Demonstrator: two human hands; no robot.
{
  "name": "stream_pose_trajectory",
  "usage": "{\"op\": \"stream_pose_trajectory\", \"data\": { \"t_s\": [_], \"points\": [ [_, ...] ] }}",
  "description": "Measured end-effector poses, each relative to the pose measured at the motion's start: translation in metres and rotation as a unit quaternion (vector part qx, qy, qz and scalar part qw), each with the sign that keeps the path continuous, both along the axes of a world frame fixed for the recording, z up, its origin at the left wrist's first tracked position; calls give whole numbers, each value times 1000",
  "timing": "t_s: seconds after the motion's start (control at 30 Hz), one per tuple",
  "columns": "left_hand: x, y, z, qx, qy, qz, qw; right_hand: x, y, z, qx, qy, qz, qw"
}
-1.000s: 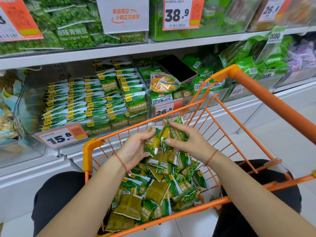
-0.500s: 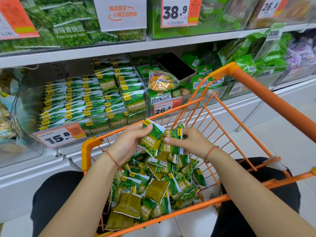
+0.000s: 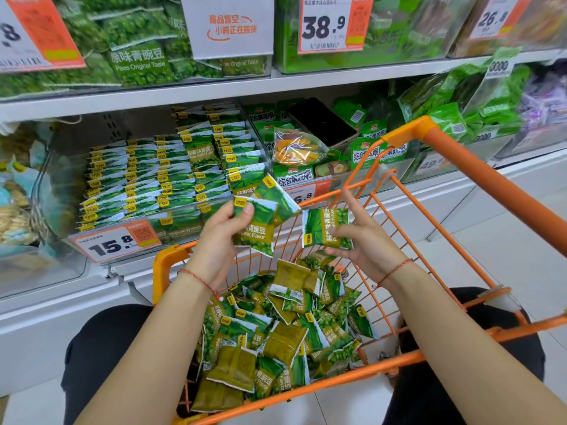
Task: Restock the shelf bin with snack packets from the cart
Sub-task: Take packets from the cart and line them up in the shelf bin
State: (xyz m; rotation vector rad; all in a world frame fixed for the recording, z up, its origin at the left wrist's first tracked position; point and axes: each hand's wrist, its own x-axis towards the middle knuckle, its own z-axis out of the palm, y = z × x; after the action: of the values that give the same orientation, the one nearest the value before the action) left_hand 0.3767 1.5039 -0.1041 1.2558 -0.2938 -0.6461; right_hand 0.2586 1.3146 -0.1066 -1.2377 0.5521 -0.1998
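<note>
Mid-restock: left hand [image 3: 214,240] grips two packets [image 3: 260,216], thumb curled over them, right hand [image 3: 365,240] pinches one packet [image 3: 325,227] above the cart [image 3: 491,191]; next, likely carry them to the bin [image 3: 116,240] and stand them in the rows.

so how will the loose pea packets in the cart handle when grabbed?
Likely light: the left hand holds two packets by pinch alone. Probably soft and crinkly: the cart pile lies bent and overlapped. Glossy film may slip, so the right hand packet could slide.
</note>
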Motion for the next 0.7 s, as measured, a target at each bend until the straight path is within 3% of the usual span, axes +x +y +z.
{"op": "stream_pose_trajectory", "data": {
  "t_s": [0.27,0.43,0.7],
  "points": [
    [0,-4,-4,-49,35,21,998,1,-6,-5,67,-11,-45,997],
    [-8,-8,-7,-32,44,-27,998,2,-7,-8,-56,75,-96,991],
    [-18,-15,-13,-10,29,-61,998,1,2,-5,-38,42,-43,997]
  ]
}}
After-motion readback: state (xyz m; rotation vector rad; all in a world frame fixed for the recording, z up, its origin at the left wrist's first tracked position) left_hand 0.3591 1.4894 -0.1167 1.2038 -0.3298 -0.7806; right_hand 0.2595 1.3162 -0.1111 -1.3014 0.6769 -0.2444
